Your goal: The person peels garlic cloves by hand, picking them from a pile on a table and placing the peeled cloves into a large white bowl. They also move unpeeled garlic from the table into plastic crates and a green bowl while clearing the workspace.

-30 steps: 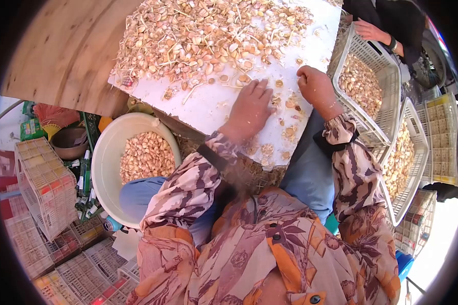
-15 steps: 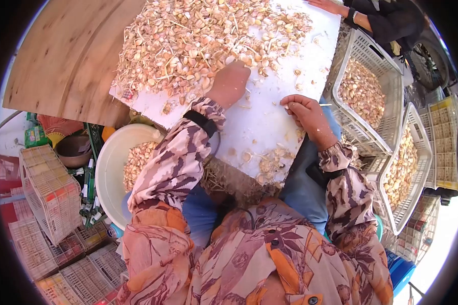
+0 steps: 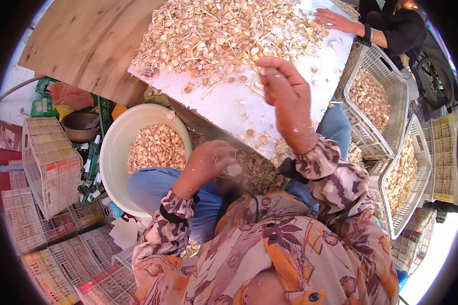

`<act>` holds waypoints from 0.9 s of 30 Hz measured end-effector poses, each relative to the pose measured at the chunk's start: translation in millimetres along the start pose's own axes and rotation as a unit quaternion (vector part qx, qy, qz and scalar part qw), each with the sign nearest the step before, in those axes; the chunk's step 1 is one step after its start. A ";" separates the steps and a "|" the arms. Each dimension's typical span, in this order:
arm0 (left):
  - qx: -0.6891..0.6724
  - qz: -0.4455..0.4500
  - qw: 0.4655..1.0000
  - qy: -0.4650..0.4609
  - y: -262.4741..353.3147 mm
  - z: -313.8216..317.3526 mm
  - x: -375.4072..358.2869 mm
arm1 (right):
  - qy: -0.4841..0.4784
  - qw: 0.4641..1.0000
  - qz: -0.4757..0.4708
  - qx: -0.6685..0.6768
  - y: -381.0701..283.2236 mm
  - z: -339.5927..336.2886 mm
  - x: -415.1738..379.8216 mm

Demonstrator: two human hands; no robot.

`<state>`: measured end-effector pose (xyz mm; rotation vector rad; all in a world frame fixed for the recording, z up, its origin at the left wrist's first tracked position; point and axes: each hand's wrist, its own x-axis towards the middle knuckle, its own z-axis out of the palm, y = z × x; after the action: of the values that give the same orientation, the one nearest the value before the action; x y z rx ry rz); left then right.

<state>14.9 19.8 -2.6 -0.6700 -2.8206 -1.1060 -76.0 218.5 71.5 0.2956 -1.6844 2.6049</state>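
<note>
Garlic cloves (image 3: 213,35) with loose skins and dry stalks lie heaped on a white board (image 3: 224,109). My right hand (image 3: 290,101) is raised over the board, beside the heap's near edge. Its thumb and index finger are pinched together, with a small pale bit at the tips that I cannot make out. My left hand (image 3: 206,165) hangs above my lap, off the board's near edge. Its fingers are smeared by motion, and a pale blur shows just under them. To its left, a large cream basin (image 3: 109,152) holds cloves (image 3: 155,147).
Plastic crates of garlic (image 3: 369,96) (image 3: 402,173) stand on the right. Across the board, another person's hand (image 3: 336,20) rests at the heap. Stacked crates (image 3: 51,168), green bottles (image 3: 91,162) and a brown bowl (image 3: 81,127) are at left. A wooden sheet (image 3: 86,46) adjoins the board.
My left hand has left the heap and dropped back toward my lap. The right hand has risen toward the heap, still pinched. The other person's hand shows more fully; the view has shifted.
</note>
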 end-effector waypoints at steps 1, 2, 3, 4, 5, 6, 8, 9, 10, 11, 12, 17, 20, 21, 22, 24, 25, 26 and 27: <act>0.000 -0.003 1.000 0.004 3.2 0.1 -0.2 | -0.014 0.999 -0.017 -0.025 8.5 33.7 -0.7; 0.012 -0.109 0.992 -0.054 7.6 -0.4 1.6 | -0.073 0.997 -0.007 -0.014 24.7 63.1 -2.3; 0.023 -0.213 0.970 -0.112 9.3 -1.0 4.2 | -0.139 0.980 -0.122 -0.073 51.3 94.6 0.0; 0.022 -0.215 0.970 -0.110 -15.0 10.4 3.6 | -0.234 0.958 -0.087 -0.143 65.4 116.5 -0.7; -0.095 -0.202 0.971 -0.090 -60.3 30.5 3.2 | -0.326 0.921 -0.052 -0.210 73.3 128.3 -0.7; -0.209 -0.183 0.958 -0.069 -90.7 36.9 11.6 | -0.325 0.921 -0.053 -0.208 74.7 127.1 6.2; -0.104 -0.136 0.985 0.001 -112.1 24.4 73.7 | -0.209 0.966 -0.075 -0.134 74.1 106.9 33.4; -0.002 -0.086 0.994 0.075 -114.3 26.7 96.0 | -0.156 0.982 -0.063 -0.081 65.9 79.0 48.0; 0.108 -0.078 0.989 0.065 -34.3 -19.3 121.6 | -0.103 0.990 0.070 -0.064 37.9 43.3 54.0; 0.147 -0.020 0.984 0.100 -38.4 -17.6 142.6 | -0.030 0.993 0.107 -0.046 24.4 8.8 62.0; 0.181 0.036 0.974 0.133 -48.5 -10.6 168.6 | -0.016 0.994 0.099 -0.046 27.7 -34.5 72.5; 0.208 0.023 0.977 0.033 -83.7 4.5 204.4 | -0.021 0.928 0.165 -0.332 15.4 -108.0 40.4; -0.007 -0.052 0.996 0.069 -84.2 5.3 189.6 | -0.134 0.836 -0.055 -0.529 61.4 -116.0 33.4; -0.185 -0.136 0.970 0.075 -81.2 -1.3 183.1 | -0.160 0.791 -0.106 -0.582 75.4 -113.8 33.6; -0.349 -0.157 0.921 0.066 -69.2 -7.3 171.7 | -0.186 0.768 -0.095 -0.605 78.4 -108.3 31.6; -0.510 -0.170 0.838 0.099 -54.6 -8.2 148.7 | -0.213 0.747 -0.103 -0.621 85.1 -100.3 32.3; -0.666 -0.180 0.714 0.115 -48.8 -6.4 141.1 | -0.210 0.748 -0.109 -0.620 87.6 -101.9 32.7; -0.664 -0.175 0.717 0.122 -44.7 -4.9 136.0 | -0.207 0.750 -0.111 -0.619 91.8 -103.9 32.1; -0.698 -0.194 0.680 0.116 -41.1 -1.6 131.0 | -0.208 0.750 -0.114 -0.618 91.9 -98.3 31.5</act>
<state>-120.7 41.5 -2.9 0.1924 -1.3725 -3.0426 -132.5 266.8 -45.0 0.9092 -2.7802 0.8264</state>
